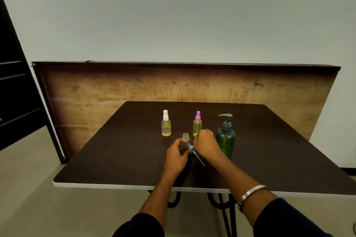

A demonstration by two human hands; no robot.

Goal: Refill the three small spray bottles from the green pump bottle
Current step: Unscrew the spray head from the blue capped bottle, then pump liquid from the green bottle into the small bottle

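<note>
Three small spray bottles stand on the dark table [119, 152]. The white-capped bottle [166, 124] and the pink-capped bottle [197, 124] hold yellow liquid and stand at the back. In front of them, my left hand [176, 155] grips an uncapped clear bottle [185, 140] upright on the table. My right hand [207, 143] holds its blue spray cap [191, 147], whose dip tube [199, 158] slants down toward me. The green pump bottle [225, 137] stands just right of my right hand.
A wooden board [115, 90] leans upright behind the table. A dark shelf unit [13, 92] stands at the far left. The table's white front edge [115, 185] runs below my forearms. A metal bangle [250, 192] circles my right wrist.
</note>
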